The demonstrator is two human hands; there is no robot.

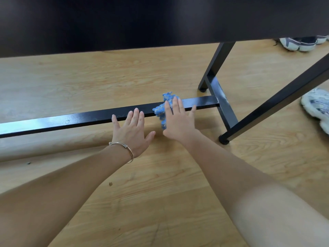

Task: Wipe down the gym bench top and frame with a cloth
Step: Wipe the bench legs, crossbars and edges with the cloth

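The bench's dark top [142, 20] fills the upper part of the view, seen from low down. Below it a long black crossbar [71, 120] of the frame runs left to right just above the floor and meets a short end bar [222, 102] between two black legs. A blue and white fluffy cloth [163, 107] lies over the crossbar. My right hand [178, 122] presses flat on the cloth with straight fingers. My left hand [133, 129], with a silver bangle at the wrist, is spread flat, fingertips on the bar just left of the cloth.
The floor [106, 77] is light wood laminate. The back leg [217, 65] and the front leg [277, 98] slant down at the right. White sneakers lie at the far right [318, 107] and beyond the bench at the top right [299, 43].
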